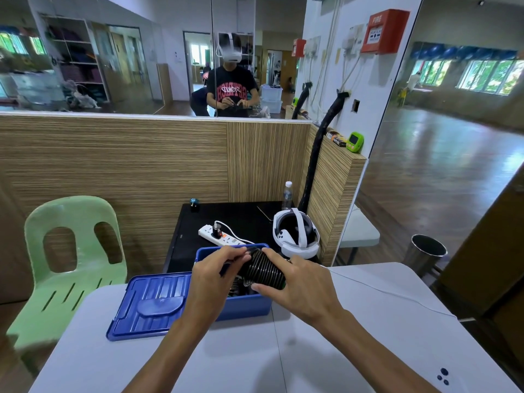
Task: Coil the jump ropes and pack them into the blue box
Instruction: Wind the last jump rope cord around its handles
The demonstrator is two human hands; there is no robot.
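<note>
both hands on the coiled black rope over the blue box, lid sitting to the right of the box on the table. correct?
Not quite. The head view shows the lid lying to the left of the blue box, not the right. The rest holds: the left hand and right hand both hold the coiled black rope over the box, on the table.

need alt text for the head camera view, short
Both hands, left hand and right hand, hold a tightly coiled black jump rope over an open blue box on a white table. The blue lid lies left of it.
</note>
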